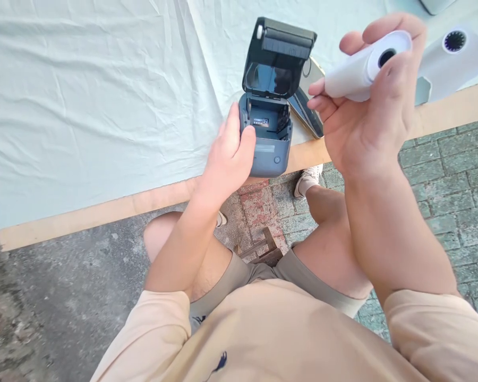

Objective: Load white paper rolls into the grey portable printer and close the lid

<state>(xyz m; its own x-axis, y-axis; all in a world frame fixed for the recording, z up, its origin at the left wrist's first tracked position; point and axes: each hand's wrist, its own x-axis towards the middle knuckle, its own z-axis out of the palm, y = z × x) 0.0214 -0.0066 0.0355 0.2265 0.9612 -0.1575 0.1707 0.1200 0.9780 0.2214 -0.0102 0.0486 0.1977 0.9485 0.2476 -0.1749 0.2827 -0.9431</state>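
A dark blue-grey label printer [267, 159] sits at the table's front edge with its lid [274, 58] raised. Its inner compartment faces up, showing a small printed sticker and no roll inside. My left hand [231, 146] grips the printer's left side, thumb over the front rim. To the right of the printer and above the table, my right hand [382, 101] holds a white paper roll [352, 71] by its sides, its dark core hole facing me. Beyond that hand lies a second white roll [452, 66], partly unwound, on the cloth.
A light blue cloth [95, 106] with wrinkles covers the table, leaving a bare wooden edge [155, 199]. Behind the printer lies a phone-like dark flat object [308, 114], partly hidden. A grey corner [436, 5] shows at the top right. My legs are below the table edge.
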